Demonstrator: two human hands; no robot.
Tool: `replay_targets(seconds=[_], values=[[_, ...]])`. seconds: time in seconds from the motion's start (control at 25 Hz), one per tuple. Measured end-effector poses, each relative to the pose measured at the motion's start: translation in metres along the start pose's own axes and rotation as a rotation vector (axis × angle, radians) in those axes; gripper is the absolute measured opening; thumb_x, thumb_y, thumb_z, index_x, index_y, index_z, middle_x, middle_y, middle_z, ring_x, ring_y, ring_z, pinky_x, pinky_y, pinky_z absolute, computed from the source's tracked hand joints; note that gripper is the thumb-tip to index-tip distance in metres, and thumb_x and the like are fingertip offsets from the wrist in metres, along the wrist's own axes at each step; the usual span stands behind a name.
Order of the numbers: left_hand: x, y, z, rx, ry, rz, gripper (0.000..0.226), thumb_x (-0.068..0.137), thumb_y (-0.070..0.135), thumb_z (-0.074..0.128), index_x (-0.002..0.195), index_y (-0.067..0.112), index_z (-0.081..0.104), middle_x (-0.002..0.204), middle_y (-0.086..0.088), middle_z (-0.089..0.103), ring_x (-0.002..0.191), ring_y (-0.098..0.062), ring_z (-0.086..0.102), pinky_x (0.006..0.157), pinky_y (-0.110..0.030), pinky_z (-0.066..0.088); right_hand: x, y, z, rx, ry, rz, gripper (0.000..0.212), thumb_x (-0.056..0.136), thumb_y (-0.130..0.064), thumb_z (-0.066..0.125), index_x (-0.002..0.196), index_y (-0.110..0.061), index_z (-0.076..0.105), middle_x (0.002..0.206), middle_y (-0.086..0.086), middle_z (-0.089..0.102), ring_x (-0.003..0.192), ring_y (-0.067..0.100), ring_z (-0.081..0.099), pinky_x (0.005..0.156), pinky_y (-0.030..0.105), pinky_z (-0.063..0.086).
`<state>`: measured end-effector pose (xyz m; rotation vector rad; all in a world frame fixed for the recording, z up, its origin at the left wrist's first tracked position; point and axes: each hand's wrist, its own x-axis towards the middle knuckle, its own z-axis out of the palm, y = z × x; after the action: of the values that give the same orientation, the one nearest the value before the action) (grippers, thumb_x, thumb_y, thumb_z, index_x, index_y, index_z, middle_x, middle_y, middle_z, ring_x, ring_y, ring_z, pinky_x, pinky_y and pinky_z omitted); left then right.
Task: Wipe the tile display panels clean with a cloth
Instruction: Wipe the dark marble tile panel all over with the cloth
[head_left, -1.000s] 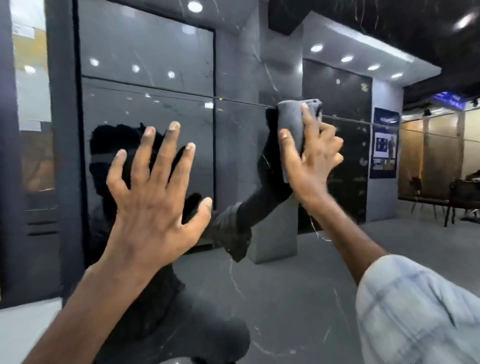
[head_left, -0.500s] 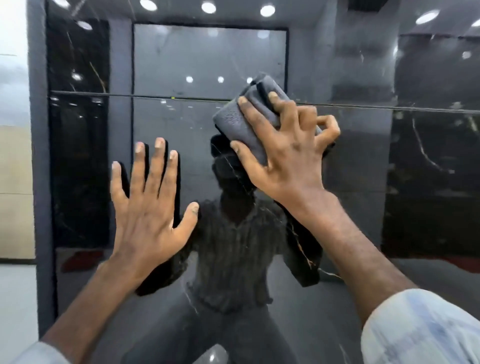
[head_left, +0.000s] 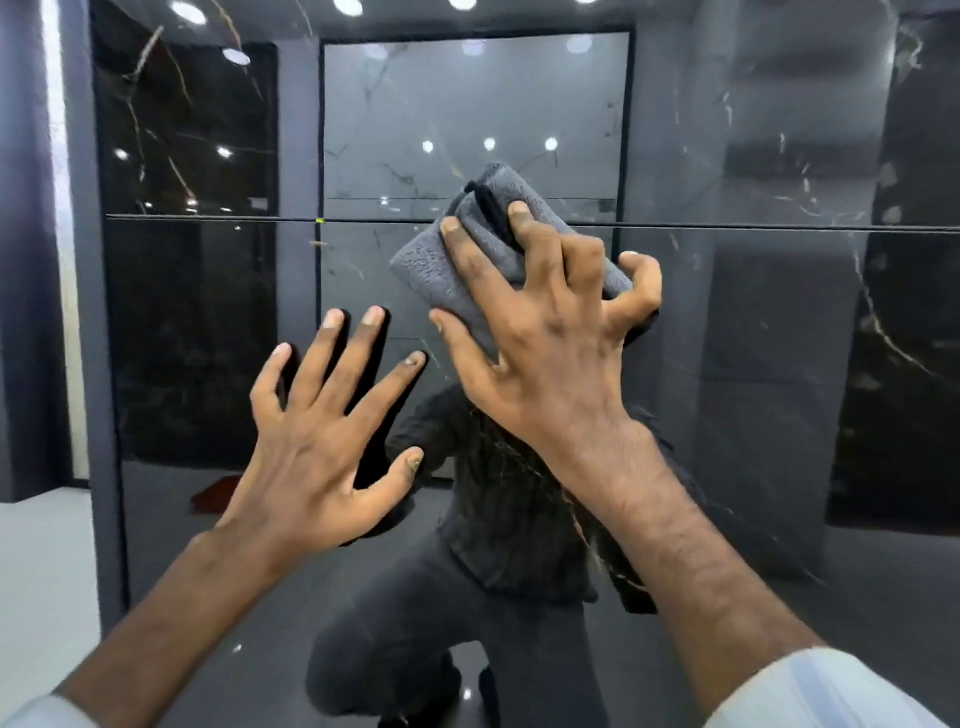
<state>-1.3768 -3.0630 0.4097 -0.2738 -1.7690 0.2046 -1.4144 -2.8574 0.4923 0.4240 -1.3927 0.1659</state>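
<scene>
The right hand grips a folded grey microfibre cloth and presses it flat against the glossy dark tile panel. The fingers are bent and spread over the cloth. The thumb lies along its lower left edge and the little finger curls round its right corner. A black band on the cloth shows between the index and the middle finger.

The cloth sits across the thin horizontal joint between the lower panel and the upper panel. Most of the cloth is below this line and its top corner is above it. A small yellow-green mark is on the joint, to the left of the cloth.

The left hand is lower and to the left, just beside the right hand. It holds nothing. Its fingers are straight and spread wide, and the fingertips meet their own dark reflections on the lower panel.

The polished surface mirrors the person in dark clothes, low to the ground, and several round ceiling lights. A pale checked sleeve covers the right forearm at the bottom right corner. A light floor is visible at the far left, past the panel's edge.
</scene>
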Motion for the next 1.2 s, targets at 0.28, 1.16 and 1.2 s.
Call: replay_targets(seconds=[0.28,1.16,1.2], values=[[-0.018,-0.013,0.010,-0.031,0.004,0.046,0.080,0.093,0.054,0.051,0.163,0.021,0.032,0.174,-0.011,0.015,0.161,-0.036,0.010,0.127,-0.061,0.011,0.017,0.041,-0.013,-0.045,0.019,0.227,0.061,0.093,-0.066,0.055,0.148,-0.039,0.055,0.147,0.006,0.054,0.123,0.034,0.046,0.101,0.055,0.027],[-0.036,-0.020,0.022,-0.094,0.040,0.126,0.082,0.095,0.052,0.052,0.163,0.012,0.030,0.172,-0.016,0.017,0.160,-0.039,0.012,0.127,-0.064,0.011,-0.077,-0.005,-0.021,-0.131,-0.053,0.229,0.065,0.096,-0.058,0.058,0.152,-0.028,0.052,0.148,0.017,0.051,0.114,0.038,0.051,0.092,0.050,0.035],[-0.045,-0.021,0.023,-0.101,0.029,0.140,0.084,0.094,0.051,0.053,0.164,0.011,0.028,0.173,-0.016,0.016,0.160,-0.039,0.012,0.127,-0.064,0.010,-0.095,-0.016,-0.021,-0.088,-0.134,-0.080,0.065,0.096,-0.057,0.058,0.153,-0.027,0.051,0.151,0.018,0.050,0.114,0.037,0.051,0.091,0.050,0.036]])
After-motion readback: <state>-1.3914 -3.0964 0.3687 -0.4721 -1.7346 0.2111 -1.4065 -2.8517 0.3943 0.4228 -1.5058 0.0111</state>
